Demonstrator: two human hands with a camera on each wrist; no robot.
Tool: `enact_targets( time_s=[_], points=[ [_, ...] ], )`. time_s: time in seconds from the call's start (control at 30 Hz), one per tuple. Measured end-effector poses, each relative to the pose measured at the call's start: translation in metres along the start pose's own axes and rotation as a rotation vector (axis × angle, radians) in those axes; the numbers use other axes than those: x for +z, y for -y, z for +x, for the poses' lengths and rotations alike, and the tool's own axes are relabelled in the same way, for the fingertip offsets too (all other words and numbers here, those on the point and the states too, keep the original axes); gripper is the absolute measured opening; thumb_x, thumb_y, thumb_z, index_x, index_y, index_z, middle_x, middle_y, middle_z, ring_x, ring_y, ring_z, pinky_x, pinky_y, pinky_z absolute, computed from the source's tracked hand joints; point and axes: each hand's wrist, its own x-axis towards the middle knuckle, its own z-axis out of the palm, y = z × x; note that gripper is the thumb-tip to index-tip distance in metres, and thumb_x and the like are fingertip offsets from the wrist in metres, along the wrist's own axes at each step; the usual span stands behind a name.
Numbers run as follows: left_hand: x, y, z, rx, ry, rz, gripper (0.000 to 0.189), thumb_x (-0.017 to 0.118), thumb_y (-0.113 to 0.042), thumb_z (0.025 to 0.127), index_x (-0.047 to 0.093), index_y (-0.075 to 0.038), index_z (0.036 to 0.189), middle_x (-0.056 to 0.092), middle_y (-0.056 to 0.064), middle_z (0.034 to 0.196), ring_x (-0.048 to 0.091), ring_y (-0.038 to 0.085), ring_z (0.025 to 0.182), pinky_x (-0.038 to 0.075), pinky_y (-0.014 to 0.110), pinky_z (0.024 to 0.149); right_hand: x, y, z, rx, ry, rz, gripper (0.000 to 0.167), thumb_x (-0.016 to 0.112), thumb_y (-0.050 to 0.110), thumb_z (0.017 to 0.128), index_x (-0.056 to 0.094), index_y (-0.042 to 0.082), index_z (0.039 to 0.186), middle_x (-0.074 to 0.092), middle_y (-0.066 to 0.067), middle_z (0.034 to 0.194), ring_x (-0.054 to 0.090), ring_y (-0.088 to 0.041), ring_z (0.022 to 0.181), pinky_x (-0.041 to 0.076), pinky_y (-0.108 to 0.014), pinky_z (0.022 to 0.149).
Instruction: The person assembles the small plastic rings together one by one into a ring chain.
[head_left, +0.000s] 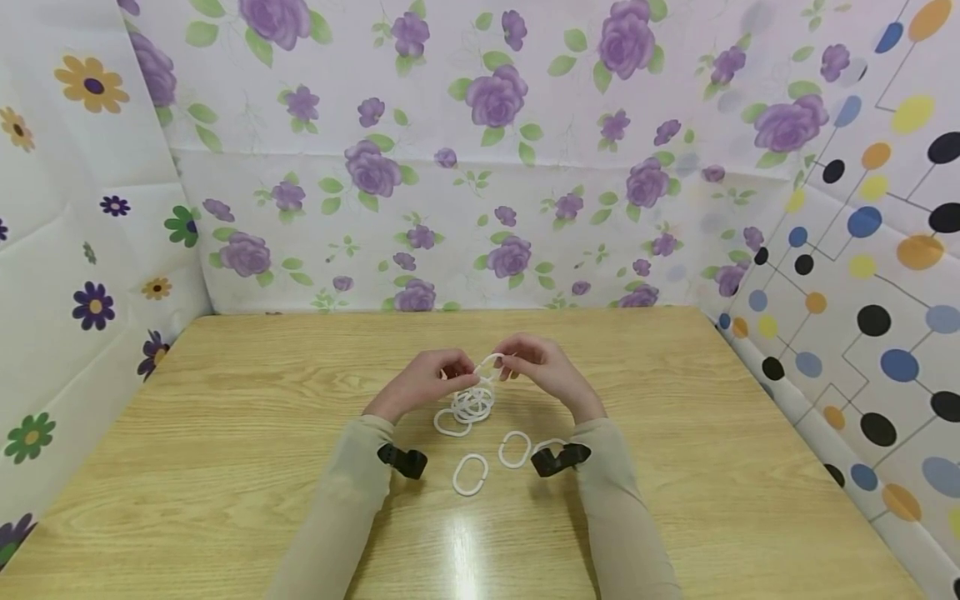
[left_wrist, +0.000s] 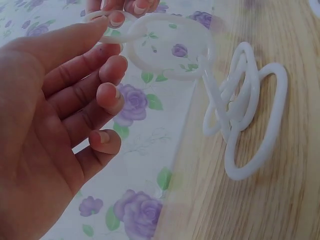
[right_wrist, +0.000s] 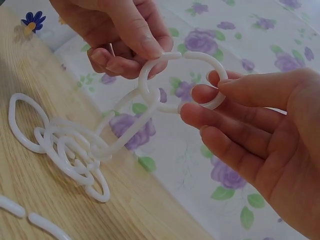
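Both hands hold one white plastic shower curtain ring (right_wrist: 207,59) above the table. My left hand (head_left: 433,380) pinches it between thumb and fingertips beside the small gap in its rim. On the opposite side, my right hand (head_left: 546,369) grips the ring with thumb and fingers. Another white ring (right_wrist: 131,131) passes through the held one and slopes down to a heap of linked rings (head_left: 472,407) on the wood. In the left wrist view, the left hand's lower fingers (left_wrist: 107,95) are loosely bent and the linked ring (left_wrist: 131,56) shows beyond them.
Two loose rings, one nearer (head_left: 456,477) and one farther (head_left: 502,450), lie on the wooden table (head_left: 262,433) between the forearms. A third is partly hidden behind the right wrist camera (head_left: 558,460). Patterned cloth walls (head_left: 450,242) enclose the back and sides.
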Motion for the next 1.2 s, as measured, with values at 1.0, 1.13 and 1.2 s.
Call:
enact_targets(
  time_s=[1.0, 1.13, 1.2],
  points=[
    [0.000, 0.003, 0.001, -0.045, -0.298, -0.047, 0.013, 0.062, -0.021, 0.096, 0.067, -0.009, 0.096, 0.068, 0.010, 0.077, 0.056, 0.013, 0.066, 0.044, 0.024, 0.061, 0.004, -0.004, -0.002, 0.251, 0.377, -0.456, 0.021, 0.072, 0.006, 0.082, 0.065, 0.003, 0.102, 0.067, -0.009, 0.100, 0.061, -0.015, 0.091, 0.049, -0.028, 0.086],
    [-0.001, 0.003, -0.001, -0.082, -0.299, -0.066, 0.013, 0.062, -0.022, 0.096, 0.066, -0.010, 0.097, 0.066, 0.008, 0.074, 0.054, 0.013, 0.065, 0.043, 0.024, 0.060, 0.004, -0.006, -0.009, 0.336, 0.437, -0.441, 0.020, 0.076, 0.005, 0.079, 0.065, 0.002, 0.095, 0.064, -0.006, 0.093, 0.053, -0.012, 0.084, 0.044, -0.025, 0.081],
    [-0.002, 0.003, -0.001, -0.097, -0.293, -0.071, 0.013, 0.062, -0.022, 0.096, 0.066, -0.010, 0.098, 0.066, 0.007, 0.073, 0.054, 0.013, 0.065, 0.043, 0.025, 0.059, 0.004, -0.008, -0.011, 0.339, 0.459, -0.430, 0.022, 0.078, 0.006, 0.077, 0.065, 0.001, 0.094, 0.061, -0.007, 0.093, 0.049, -0.013, 0.084, 0.042, -0.024, 0.079]
  ],
)
